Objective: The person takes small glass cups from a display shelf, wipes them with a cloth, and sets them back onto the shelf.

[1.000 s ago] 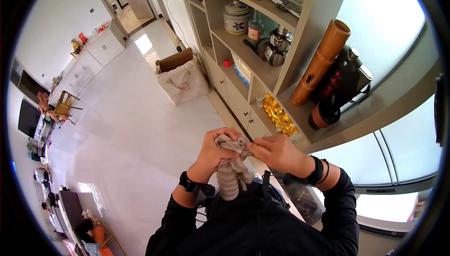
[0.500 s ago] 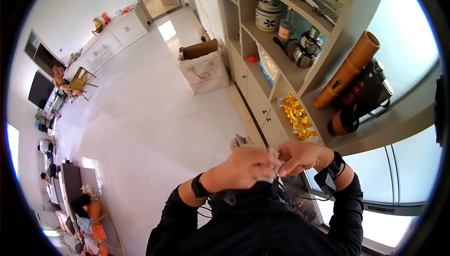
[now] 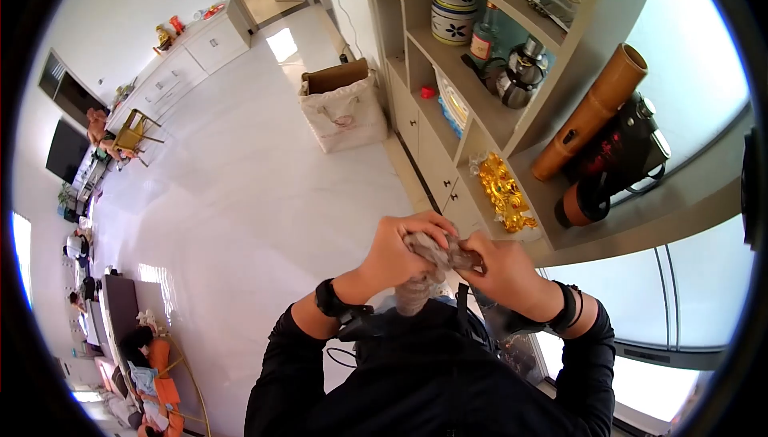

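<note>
A greyish-brown cloth (image 3: 426,250), bunched and twisted, is gripped between my two hands in front of my chest. My left hand (image 3: 396,251) is closed around its left part, with the fingers curled over the top. My right hand (image 3: 506,274) pinches the right end between thumb and fingers. One thick end of the cloth hangs below my left hand, close to my black jacket (image 3: 424,373). Folds inside both grips are hidden. To the upper right of my hands, a gold ornament (image 3: 506,195) lies on a low shelf.
The wooden shelf unit (image 3: 532,137) on the right holds a patterned jar (image 3: 453,17), a glass bottle (image 3: 484,33), a metal pot (image 3: 520,77), a bamboo tube (image 3: 588,117) and a black flask (image 3: 620,149). A pale bag (image 3: 346,117) stands on the floor. An orange chair (image 3: 164,377) is lower left.
Both hands have turned, and more of the cloth shows between them, twisted, with an end hanging down. My right hand has moved slightly lower. The view has shifted a little.
</note>
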`<state>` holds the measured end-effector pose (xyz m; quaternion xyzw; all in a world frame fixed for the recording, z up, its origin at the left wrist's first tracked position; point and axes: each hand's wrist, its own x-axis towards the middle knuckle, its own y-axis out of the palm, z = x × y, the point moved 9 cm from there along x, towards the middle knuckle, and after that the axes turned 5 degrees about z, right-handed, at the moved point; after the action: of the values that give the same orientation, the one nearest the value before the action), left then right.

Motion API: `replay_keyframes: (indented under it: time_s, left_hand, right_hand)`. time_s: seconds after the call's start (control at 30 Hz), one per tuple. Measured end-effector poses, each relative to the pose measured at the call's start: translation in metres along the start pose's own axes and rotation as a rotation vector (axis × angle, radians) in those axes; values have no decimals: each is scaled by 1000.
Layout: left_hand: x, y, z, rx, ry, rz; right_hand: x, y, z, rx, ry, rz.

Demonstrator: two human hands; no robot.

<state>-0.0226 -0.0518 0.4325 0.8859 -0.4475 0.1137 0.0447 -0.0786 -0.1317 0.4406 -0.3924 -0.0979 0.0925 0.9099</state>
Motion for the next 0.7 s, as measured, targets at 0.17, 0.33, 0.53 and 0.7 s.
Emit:
replay_keyframes:
  time_s: [0.17,0.33,0.53,0.7]
  left_hand:
    - [-1,3,42,-583,-428,-54]
    - [-2,-5,57,-613,-405,-86]
    - [2,-38,29,-641,-152,-343]
    - [10,-9,-2,-245,148,-167]
  right_hand:
    - [-6,3,20,-435,-300,-6]
    - [-15,-20,20,-257,-428,-288]
    - [-30,-21,-54,448,-26,-545]
    - [-26,-14,-64,677,35,-468]
